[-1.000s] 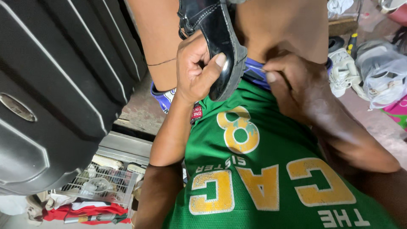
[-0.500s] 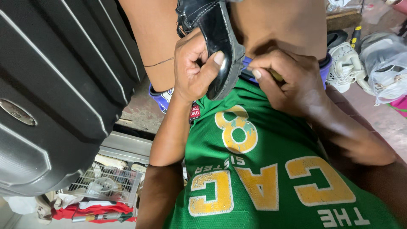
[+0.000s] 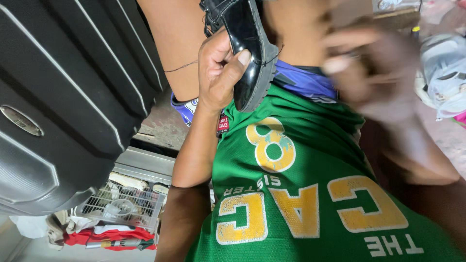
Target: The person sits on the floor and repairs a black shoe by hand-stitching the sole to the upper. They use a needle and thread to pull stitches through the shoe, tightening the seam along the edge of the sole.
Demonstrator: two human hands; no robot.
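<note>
While one glossy black shoe [image 3: 247, 48] is gripped by the left hand [image 3: 221, 73], the blurred right hand [image 3: 369, 73] is seen with its grip beyond telling.

Right hand [image 3: 374, 73] motion-blurred; black shoe [image 3: 245, 43] cut off at top.

A shoe [image 3: 247, 53] rests between the person's knees above the jersey [image 3: 301, 194], the left hand [image 3: 221, 73] at its left side and the right hand [image 3: 374, 73] to its right, apart from it. A suitcase [image 3: 63, 97] stands at left; a wire basket [image 3: 121, 204] lies below it.
</note>
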